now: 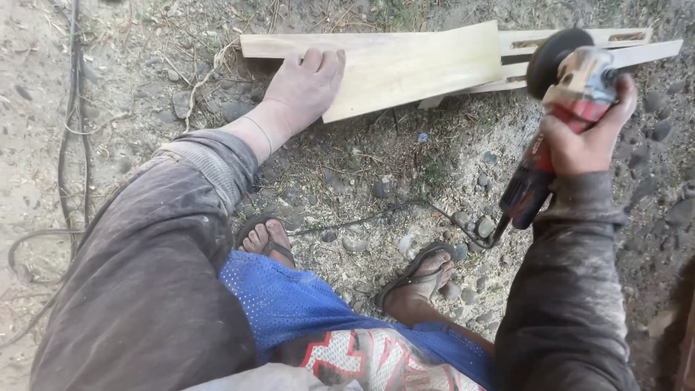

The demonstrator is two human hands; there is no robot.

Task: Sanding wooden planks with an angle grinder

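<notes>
My left hand (304, 83) lies flat with fingers together on the near edge of a pale curved wooden board (413, 65) that rests on the ground. My right hand (586, 137) grips a red and grey angle grinder (568, 94), held in the air to the right of the board. The grinder's dark disc (554, 58) faces the board's right end, and its black handle points down toward me. Both sleeves are dusty.
Narrow wooden pieces (630, 47) lie under and behind the board at the upper right. The grinder's cable (376, 216) trails over stony, sawdust-covered ground. My feet in sandals (423, 279) are in front of me. More cables (69, 145) run along the left.
</notes>
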